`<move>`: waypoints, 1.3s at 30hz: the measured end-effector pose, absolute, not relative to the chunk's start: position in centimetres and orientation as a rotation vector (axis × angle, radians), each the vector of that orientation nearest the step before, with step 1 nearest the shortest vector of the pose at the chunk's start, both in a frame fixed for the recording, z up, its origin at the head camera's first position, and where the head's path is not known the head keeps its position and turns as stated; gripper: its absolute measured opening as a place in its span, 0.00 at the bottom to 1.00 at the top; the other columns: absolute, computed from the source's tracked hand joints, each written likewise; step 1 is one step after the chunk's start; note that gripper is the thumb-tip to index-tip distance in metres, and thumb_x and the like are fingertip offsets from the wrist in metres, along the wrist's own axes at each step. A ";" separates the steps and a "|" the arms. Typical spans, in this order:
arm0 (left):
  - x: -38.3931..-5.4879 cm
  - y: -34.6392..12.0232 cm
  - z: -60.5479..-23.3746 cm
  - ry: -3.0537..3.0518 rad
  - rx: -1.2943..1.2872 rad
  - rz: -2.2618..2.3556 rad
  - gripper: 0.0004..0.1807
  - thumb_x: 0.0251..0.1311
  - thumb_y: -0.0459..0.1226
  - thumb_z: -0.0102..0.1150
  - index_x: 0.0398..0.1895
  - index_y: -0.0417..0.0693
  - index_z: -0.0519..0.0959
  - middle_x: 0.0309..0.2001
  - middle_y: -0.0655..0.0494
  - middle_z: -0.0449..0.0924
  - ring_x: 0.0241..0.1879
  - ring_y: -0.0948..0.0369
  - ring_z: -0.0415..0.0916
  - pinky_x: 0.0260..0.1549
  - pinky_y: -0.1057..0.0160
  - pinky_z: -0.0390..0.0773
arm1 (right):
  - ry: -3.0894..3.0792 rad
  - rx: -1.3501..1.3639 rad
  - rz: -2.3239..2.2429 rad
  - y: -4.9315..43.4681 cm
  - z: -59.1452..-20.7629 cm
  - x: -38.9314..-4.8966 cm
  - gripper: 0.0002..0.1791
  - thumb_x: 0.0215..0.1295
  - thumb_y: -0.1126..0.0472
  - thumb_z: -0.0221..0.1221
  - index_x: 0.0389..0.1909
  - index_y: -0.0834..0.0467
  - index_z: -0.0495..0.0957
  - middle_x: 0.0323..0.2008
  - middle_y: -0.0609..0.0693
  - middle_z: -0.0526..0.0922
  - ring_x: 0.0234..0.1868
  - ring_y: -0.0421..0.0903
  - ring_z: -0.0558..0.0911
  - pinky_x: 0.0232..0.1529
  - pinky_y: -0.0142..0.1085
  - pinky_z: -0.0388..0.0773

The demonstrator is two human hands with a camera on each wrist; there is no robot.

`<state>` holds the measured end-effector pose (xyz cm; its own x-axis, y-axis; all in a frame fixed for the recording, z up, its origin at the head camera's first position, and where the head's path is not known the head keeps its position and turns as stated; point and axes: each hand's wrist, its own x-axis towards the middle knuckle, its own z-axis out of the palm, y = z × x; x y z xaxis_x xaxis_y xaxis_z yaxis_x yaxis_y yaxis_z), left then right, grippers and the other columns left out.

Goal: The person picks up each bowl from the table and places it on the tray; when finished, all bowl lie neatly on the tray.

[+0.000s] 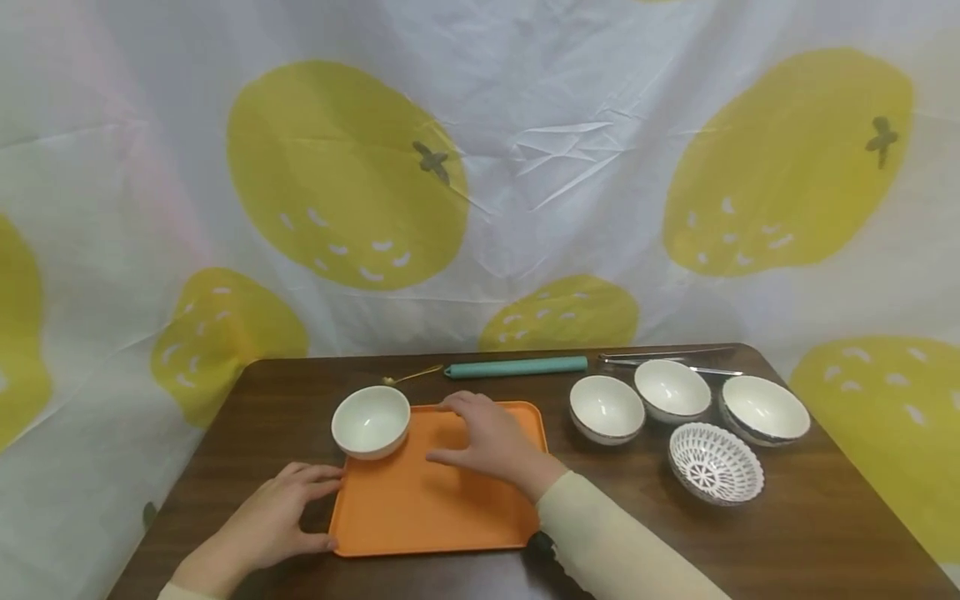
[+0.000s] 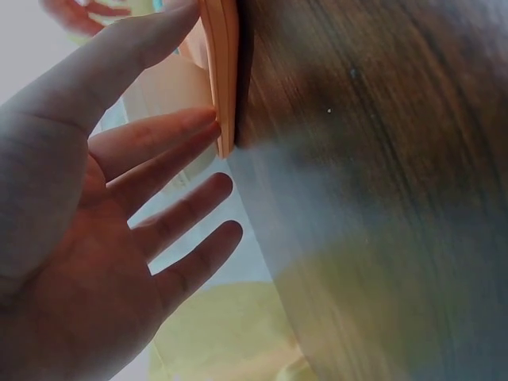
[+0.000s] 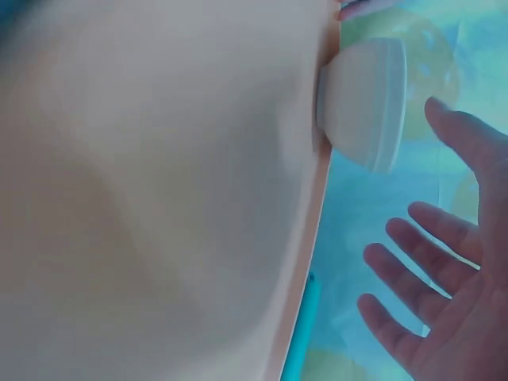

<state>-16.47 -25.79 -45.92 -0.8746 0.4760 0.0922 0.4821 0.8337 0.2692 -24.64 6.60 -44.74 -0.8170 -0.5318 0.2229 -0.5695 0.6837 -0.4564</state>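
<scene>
An orange tray (image 1: 442,508) lies flat on the dark wooden table, with a plain white bowl (image 1: 371,423) upright at its far left corner. My left hand (image 1: 273,517) is at the tray's left edge, thumb and fingers spread and straight; in the left wrist view the fingertips (image 2: 208,117) meet the rim. Over the tray's right half hovers my right hand (image 1: 491,442), its thumb and fingers apart and nothing between them. From the right wrist view, that hand (image 3: 452,270) faces the bowl (image 3: 361,103) across a gap.
Right of the tray stand white bowls (image 1: 606,408) and a patterned, scalloped bowl (image 1: 716,463). Along the back edge lie a teal candle-like stick (image 1: 517,367), a thin gold utensil (image 1: 412,375) and metal tongs (image 1: 675,362). A lemon-print cloth (image 1: 480,233) hangs behind the table.
</scene>
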 end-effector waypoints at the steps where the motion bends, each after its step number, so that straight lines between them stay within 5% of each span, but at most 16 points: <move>1: -16.5 -25.8 -45.9 -2.987 -0.779 -0.442 0.39 0.41 0.53 0.82 0.57 0.45 0.85 0.62 0.53 0.81 0.60 0.47 0.75 0.52 0.36 0.79 | -2.814 0.917 0.800 7.3 -44.8 -24.4 0.38 0.59 0.38 0.71 0.65 0.54 0.78 0.62 0.49 0.81 0.60 0.50 0.80 0.61 0.48 0.79; 21: -15.9 -26.1 -45.7 -3.033 -0.772 -0.463 0.40 0.42 0.56 0.82 0.59 0.45 0.84 0.63 0.52 0.81 0.61 0.47 0.75 0.52 0.36 0.79 | -2.686 0.931 0.491 19.6 -45.7 -19.0 0.25 0.59 0.49 0.73 0.55 0.55 0.84 0.58 0.51 0.83 0.60 0.49 0.82 0.62 0.48 0.79; 39: -16.5 -25.6 -45.9 -3.048 -0.733 -0.471 0.40 0.42 0.54 0.82 0.59 0.45 0.84 0.63 0.53 0.80 0.62 0.47 0.75 0.53 0.36 0.78 | -2.606 0.705 0.433 27.7 -43.2 -17.1 0.30 0.52 0.52 0.77 0.56 0.57 0.83 0.55 0.52 0.84 0.57 0.53 0.83 0.56 0.52 0.80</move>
<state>-16.50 -25.64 -45.89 -0.8926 0.4489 0.0416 0.4405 0.8488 0.2923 -17.14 27.67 -43.20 -0.7906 -0.4086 0.4560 -0.5342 0.8243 -0.1875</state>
